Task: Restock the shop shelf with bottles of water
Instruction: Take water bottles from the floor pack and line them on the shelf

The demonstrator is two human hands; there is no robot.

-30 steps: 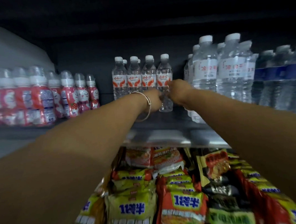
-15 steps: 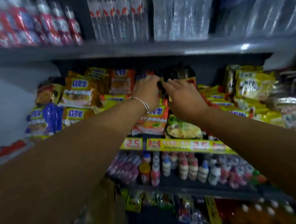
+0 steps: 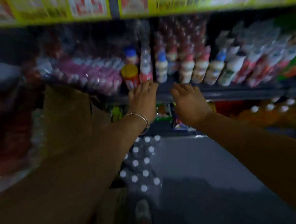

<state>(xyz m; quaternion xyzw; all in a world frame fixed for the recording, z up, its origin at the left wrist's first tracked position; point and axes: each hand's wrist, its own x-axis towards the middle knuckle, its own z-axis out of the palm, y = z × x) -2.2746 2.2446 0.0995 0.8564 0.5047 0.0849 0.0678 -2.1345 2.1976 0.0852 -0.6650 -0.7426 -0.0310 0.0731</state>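
White caps mark the pack of water bottles (image 3: 142, 164) on the floor (image 3: 204, 173), straight below my left hand (image 3: 143, 97) and a little nearer me. Both my hands are empty, fingers loosely spread; the right hand (image 3: 189, 102) hangs just beside the left, both in front of the edge of the drinks shelf (image 3: 227, 92).

In the head view, a second ago my hands were up at the water shelf, at a bottle standing there; since then my gaze and arms have dropped past the noodle packets to this lower level. I judge that bottle placed and the next step to be reaching down to the pack for more. The picture is blurred, so finer detail is unclear.
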